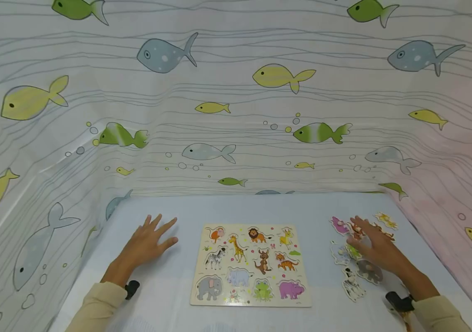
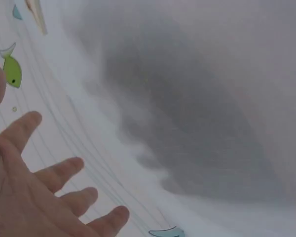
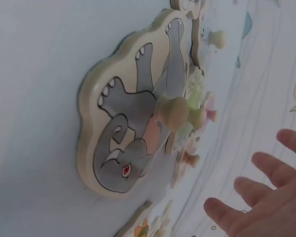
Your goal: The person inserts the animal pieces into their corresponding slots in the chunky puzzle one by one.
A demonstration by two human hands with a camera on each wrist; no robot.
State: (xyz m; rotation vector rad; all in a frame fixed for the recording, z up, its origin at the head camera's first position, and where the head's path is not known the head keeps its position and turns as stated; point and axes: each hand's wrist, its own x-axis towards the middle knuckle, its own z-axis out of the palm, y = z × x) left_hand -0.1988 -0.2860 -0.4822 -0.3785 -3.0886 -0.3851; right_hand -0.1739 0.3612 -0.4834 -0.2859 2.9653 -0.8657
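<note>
A wooden animal puzzle board (image 1: 229,258) lies flat at the middle of the table, with pictures of a lion, giraffe, zebra, frog and others. To its left, my left hand (image 1: 146,242) is held over the table with fingers spread, holding nothing. On the right, my right hand (image 1: 379,246) hovers above loose knobbed animal pieces, fingers extended and nothing gripped. The elephant piece (image 3: 133,113) is nearest in the right wrist view, its round knob (image 3: 171,112) pointing up. A zebra piece (image 1: 353,285) lies below the hand, and a purple hippo piece (image 1: 339,225) beyond its fingers.
A yellow piece (image 1: 386,220) lies at the far right of the pile. Black wrist cameras sit on both wrists. The pale table (image 1: 169,295) meets a fish-patterned curtain (image 1: 240,133) at the back and sides.
</note>
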